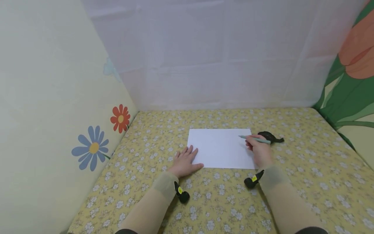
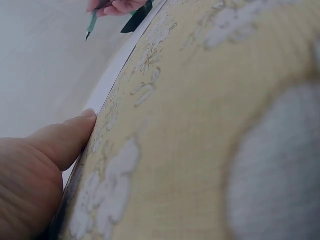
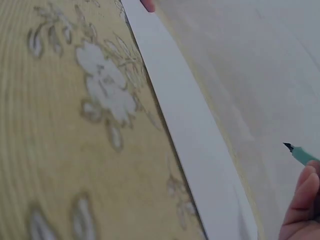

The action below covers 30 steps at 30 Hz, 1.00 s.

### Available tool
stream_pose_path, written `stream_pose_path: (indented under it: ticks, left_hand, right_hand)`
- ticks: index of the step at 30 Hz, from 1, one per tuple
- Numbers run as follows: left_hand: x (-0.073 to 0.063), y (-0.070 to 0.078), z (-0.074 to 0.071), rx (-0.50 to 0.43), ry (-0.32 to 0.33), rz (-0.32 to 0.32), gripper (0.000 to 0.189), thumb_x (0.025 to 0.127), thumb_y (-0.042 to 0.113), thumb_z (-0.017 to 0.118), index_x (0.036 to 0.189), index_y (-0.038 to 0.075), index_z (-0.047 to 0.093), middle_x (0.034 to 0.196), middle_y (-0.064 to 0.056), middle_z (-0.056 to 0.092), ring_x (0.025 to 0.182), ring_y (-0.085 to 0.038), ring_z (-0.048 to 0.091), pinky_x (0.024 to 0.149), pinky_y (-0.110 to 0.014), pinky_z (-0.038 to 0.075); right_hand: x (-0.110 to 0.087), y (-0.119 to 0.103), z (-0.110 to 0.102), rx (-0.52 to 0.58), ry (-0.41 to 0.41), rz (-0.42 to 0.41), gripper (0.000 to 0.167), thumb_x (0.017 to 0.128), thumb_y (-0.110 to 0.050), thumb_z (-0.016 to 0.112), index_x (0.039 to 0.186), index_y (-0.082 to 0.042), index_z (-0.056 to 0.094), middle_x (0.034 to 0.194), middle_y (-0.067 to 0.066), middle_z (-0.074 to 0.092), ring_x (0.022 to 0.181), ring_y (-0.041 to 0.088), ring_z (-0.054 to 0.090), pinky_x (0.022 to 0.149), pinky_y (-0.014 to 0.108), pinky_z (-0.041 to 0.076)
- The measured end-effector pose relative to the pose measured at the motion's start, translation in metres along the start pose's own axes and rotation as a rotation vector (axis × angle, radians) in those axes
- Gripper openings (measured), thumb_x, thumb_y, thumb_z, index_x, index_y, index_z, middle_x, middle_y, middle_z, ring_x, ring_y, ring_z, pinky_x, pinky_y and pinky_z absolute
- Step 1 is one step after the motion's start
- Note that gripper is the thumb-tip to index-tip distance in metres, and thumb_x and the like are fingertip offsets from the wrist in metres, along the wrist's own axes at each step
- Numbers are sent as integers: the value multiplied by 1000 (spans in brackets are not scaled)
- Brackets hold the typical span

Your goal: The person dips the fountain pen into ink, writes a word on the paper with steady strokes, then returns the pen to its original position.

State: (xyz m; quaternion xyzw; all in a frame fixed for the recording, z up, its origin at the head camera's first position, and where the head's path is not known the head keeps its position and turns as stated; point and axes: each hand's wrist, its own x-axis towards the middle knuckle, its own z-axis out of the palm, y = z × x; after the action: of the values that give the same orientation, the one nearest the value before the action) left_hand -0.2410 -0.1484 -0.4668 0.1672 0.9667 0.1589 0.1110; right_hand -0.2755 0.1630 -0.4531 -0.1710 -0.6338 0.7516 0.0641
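Observation:
A white sheet of paper point(image 1: 222, 149) lies flat on the table. My left hand point(image 1: 185, 162) rests at its near left corner with the fingers spread, the thumb along the near edge. In the left wrist view, the thumb point(image 2: 62, 137) shows at the paper's edge. Over the right part of the sheet, my right hand point(image 1: 260, 151) pinches a pale green pen point(image 1: 260, 140), its point directed left. The right wrist view shows the pen's dark, pointed tip point(image 3: 288, 147) held above the paper.
A black object with a narrow tail point(image 1: 267, 136) lies just beyond my right hand. The table wears a yellow flowered cloth point(image 1: 157, 136). A white sheet hangs point(image 1: 187, 65) behind, and painted walls point(image 1: 43, 97) stand at both sides.

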Motion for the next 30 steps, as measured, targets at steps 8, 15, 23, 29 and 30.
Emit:
stream_pose_path:
  ticks: [8, 15, 23, 29, 30]
  left_hand:
    - [1, -3, 1, 5, -3, 0, 85, 90, 70, 41, 155, 23, 17, 161, -2, 3, 147, -24, -2, 115, -52, -3]
    - [-1, -1, 0, -12, -13, 5, 84, 91, 68, 43, 156, 23, 16, 161, -2, 2, 147, -24, -2, 115, -51, -3]
    - [0, 3, -2, -17, -18, 1, 83, 91, 67, 45, 155, 22, 17, 161, -3, 3, 147, -24, -2, 115, -51, -3]
    - [3, -2, 1, 5, -9, -9, 84, 90, 69, 44, 155, 21, 19, 161, -3, 4, 147, -25, -1, 115, -52, -2]
    - [3, -2, 2, 6, -8, -12, 84, 90, 69, 44, 155, 21, 19, 161, -3, 5, 147, -24, -1, 115, -52, -2]
  right_hand:
    - [1, 2, 23, -14, -96, -25, 14, 91, -9, 66, 99, -1, 58, 83, 7, 63, 69, 12, 55, 65, 23, 46]
    - [2, 5, 35, -82, -219, -14, 36, 94, -11, 61, 123, 10, 57, 84, 7, 63, 67, 11, 53, 62, 20, 45]
    - [5, 12, 49, -155, -332, -18, 35, 95, -15, 60, 121, 8, 58, 87, 4, 66, 75, 13, 59, 68, 23, 50]
    - [2, 21, 63, -302, -337, -62, 27, 93, -20, 64, 111, 1, 62, 85, 7, 64, 72, 16, 57, 67, 26, 48]
    - [1, 23, 65, -321, -338, -71, 26, 93, -20, 63, 109, 0, 62, 84, 7, 64, 70, 16, 56, 67, 26, 48]
